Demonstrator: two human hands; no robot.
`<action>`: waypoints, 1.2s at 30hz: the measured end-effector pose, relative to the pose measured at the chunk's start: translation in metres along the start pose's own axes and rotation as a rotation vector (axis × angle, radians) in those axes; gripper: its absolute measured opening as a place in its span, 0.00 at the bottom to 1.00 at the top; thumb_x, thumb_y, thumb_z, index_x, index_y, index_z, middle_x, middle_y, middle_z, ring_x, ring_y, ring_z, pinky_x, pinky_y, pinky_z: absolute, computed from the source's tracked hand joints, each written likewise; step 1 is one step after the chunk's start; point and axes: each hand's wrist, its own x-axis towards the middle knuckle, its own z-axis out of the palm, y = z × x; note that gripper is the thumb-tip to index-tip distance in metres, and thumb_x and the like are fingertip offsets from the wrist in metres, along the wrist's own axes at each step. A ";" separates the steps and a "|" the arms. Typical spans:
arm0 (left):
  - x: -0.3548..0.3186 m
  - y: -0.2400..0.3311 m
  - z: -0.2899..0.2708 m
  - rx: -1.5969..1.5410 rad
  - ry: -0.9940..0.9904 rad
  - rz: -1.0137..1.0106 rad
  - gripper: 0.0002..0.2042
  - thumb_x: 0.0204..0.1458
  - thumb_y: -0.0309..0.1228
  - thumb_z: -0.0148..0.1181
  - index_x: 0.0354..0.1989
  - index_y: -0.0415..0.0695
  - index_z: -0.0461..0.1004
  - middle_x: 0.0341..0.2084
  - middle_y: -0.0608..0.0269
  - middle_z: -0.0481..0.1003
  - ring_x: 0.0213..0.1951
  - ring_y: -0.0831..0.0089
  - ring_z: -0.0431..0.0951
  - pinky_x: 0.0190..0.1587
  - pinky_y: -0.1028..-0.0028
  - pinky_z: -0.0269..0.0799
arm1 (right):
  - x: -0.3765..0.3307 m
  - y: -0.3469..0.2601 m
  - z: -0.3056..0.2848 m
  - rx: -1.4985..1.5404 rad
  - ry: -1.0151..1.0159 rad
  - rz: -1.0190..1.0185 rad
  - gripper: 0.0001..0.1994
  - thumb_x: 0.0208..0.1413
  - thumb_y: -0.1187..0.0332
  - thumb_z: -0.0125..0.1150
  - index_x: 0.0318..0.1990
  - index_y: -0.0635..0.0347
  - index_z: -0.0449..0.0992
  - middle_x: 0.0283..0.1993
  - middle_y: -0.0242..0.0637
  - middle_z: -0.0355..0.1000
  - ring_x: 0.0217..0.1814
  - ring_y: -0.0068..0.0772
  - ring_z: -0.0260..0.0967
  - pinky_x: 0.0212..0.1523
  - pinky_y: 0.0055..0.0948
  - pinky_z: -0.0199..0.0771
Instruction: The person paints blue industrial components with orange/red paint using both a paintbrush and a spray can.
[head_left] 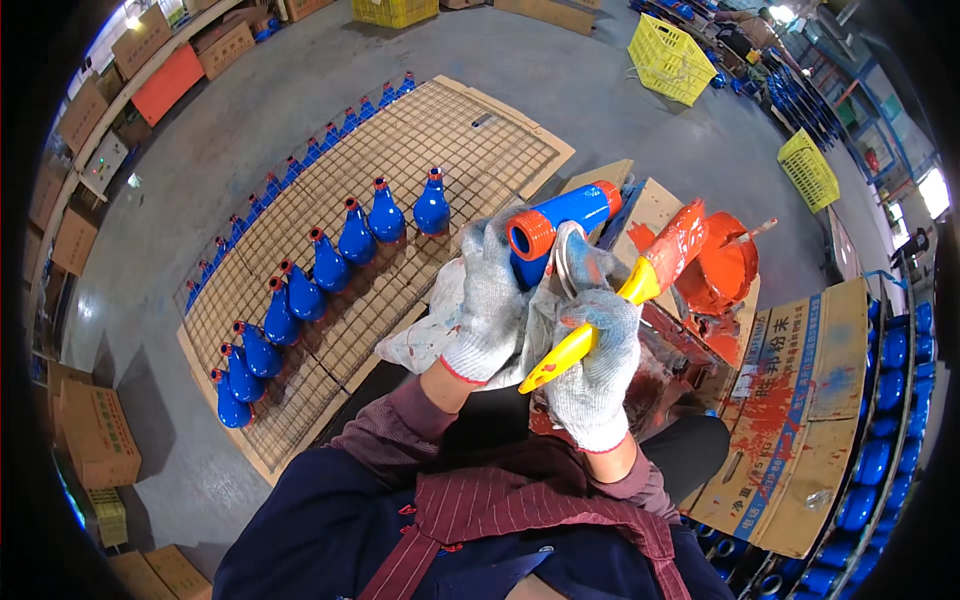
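The gloved left hand (487, 305) is clamped on the blue pipe fitting (575, 211), positioned in front of the torso; both visible ends of the fitting are red. The gloved right hand (603, 350), close beside it, grips the yellow-handled brush (643, 281); its red-coated head is near the red paint container (722, 265). Blue bulb-shaped parts (331, 264) stand on the wire mesh (455, 135), left of the hands.

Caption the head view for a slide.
Left hand holds a red-ended blue fitting; right hand, a red-smeared brush.
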 end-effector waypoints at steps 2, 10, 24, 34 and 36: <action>-0.001 -0.003 -0.001 0.150 -0.008 0.112 0.26 0.47 0.33 0.63 0.54 0.44 0.61 0.45 0.55 0.63 0.47 0.63 0.67 0.50 0.67 0.66 | -0.002 0.001 -0.002 -0.021 -0.004 -0.001 0.10 0.47 0.78 0.59 0.38 0.61 0.68 0.39 0.40 0.68 0.41 0.38 0.66 0.47 0.31 0.65; 0.004 0.000 0.000 0.581 -0.051 0.340 0.33 0.40 0.37 0.71 0.54 0.38 0.61 0.47 0.48 0.62 0.48 0.58 0.65 0.51 0.62 0.65 | -0.013 -0.010 -0.005 1.210 0.223 0.751 0.07 0.50 0.78 0.56 0.38 0.64 0.69 0.41 0.40 0.68 0.45 0.39 0.68 0.47 0.32 0.68; 0.029 0.036 0.028 0.663 -0.152 0.222 0.17 0.54 0.35 0.57 0.51 0.44 0.68 0.41 0.67 0.72 0.45 0.76 0.71 0.51 0.72 0.67 | -0.107 0.068 -0.191 -0.543 0.075 0.341 0.08 0.47 0.78 0.61 0.35 0.58 0.70 0.38 0.38 0.69 0.40 0.39 0.67 0.40 0.35 0.69; 0.059 -0.039 0.074 0.365 -0.189 -0.141 0.25 0.51 0.51 0.55 0.54 0.52 0.66 0.47 0.62 0.72 0.42 0.65 0.74 0.34 0.62 0.72 | -0.195 0.223 -0.371 -1.028 -0.344 0.689 0.14 0.46 0.75 0.57 0.43 0.56 0.69 0.31 0.52 0.71 0.36 0.55 0.72 0.36 0.46 0.72; 0.066 -0.051 0.067 0.407 -0.164 -0.181 0.24 0.52 0.51 0.54 0.53 0.51 0.66 0.47 0.62 0.73 0.43 0.65 0.74 0.36 0.62 0.72 | -0.220 0.251 -0.361 -0.996 -0.514 0.834 0.15 0.48 0.75 0.54 0.45 0.53 0.67 0.33 0.52 0.71 0.38 0.57 0.71 0.37 0.48 0.72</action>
